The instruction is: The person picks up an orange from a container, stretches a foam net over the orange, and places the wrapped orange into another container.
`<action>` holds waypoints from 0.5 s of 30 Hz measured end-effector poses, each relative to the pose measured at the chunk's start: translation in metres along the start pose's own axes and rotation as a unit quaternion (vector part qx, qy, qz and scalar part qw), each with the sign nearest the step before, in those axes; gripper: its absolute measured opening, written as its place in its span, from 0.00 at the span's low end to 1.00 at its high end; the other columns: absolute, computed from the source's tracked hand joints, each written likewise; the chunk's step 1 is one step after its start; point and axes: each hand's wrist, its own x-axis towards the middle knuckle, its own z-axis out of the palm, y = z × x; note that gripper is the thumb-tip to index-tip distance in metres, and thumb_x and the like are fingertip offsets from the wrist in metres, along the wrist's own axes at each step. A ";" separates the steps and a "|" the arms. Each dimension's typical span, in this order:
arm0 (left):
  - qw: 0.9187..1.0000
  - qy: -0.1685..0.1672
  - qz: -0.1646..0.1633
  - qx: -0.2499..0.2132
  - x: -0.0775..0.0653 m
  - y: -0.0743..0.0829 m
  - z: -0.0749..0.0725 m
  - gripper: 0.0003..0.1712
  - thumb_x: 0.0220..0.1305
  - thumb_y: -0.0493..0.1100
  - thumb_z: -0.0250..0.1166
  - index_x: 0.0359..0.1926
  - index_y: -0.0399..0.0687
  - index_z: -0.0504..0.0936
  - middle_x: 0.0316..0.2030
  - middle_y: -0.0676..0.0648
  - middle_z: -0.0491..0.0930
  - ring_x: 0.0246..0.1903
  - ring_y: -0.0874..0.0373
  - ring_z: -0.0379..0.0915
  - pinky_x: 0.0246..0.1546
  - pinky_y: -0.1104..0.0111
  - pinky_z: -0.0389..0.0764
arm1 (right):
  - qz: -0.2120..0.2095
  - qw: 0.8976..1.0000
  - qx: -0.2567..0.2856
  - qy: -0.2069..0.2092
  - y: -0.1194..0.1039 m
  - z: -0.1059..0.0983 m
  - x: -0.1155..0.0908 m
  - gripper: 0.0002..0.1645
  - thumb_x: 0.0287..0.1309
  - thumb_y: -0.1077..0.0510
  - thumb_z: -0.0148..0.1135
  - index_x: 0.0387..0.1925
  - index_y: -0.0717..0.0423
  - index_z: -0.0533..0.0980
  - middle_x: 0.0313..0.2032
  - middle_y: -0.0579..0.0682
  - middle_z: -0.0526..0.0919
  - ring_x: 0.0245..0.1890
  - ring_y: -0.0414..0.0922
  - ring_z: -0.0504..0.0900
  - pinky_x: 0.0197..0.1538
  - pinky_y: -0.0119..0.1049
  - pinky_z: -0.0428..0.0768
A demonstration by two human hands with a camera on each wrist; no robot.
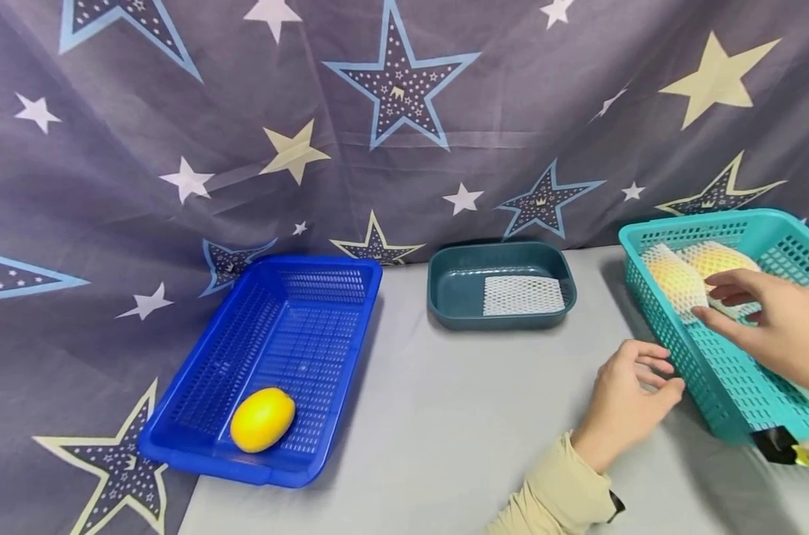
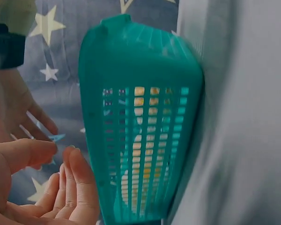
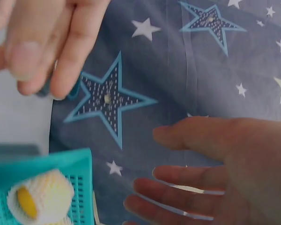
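Observation:
My right hand is over the teal basket, its fingers spread and nothing held between them. Just beyond its fingertips lie yellow fruits in white foam netting, one at the basket's left side and another beside it. Outside the basket's left wall, my left hand hovers with loosely bent fingers, holding nothing. In the left wrist view its thumb and fingertips stand apart near the basket wall. The right wrist view shows a netted fruit with a bit of yellow peel exposed.
A blue basket on the left contains a bare yellow oval fruit. Between the baskets, at the back, a dark green tray holds a flat white foam net. Behind the table hangs a star-patterned curtain.

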 end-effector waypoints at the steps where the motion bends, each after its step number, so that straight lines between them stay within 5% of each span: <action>1: 1.000 0.002 -0.002 -0.003 0.000 -0.002 -0.005 0.17 0.62 0.37 0.68 0.52 0.50 0.77 0.40 0.58 0.83 0.31 0.82 0.73 0.31 0.87 0.75 | -0.009 1.000 0.003 0.003 -0.011 -0.001 -0.002 0.30 0.62 0.55 0.67 0.52 0.79 0.71 0.42 0.77 0.78 0.39 0.71 0.78 0.38 0.64 0.79; 8: 0.999 0.024 -0.025 -0.012 0.000 -0.007 -0.039 0.13 0.63 0.37 0.67 0.49 0.49 0.79 0.39 0.59 0.82 0.32 0.79 0.75 0.31 0.83 0.76 | -0.033 0.997 0.062 -0.029 -0.033 0.013 0.000 0.25 0.62 0.56 0.67 0.51 0.73 0.75 0.43 0.71 0.82 0.41 0.66 0.82 0.37 0.61 0.81; 15: 0.999 0.049 -0.012 -0.011 -0.003 -0.011 -0.075 0.12 0.64 0.36 0.65 0.48 0.48 0.79 0.42 0.52 0.83 0.35 0.76 0.77 0.36 0.82 0.78 | -0.041 0.993 0.105 -0.031 -0.053 0.031 0.002 0.22 0.65 0.53 0.64 0.51 0.68 0.76 0.41 0.64 0.85 0.39 0.59 0.84 0.37 0.54 0.83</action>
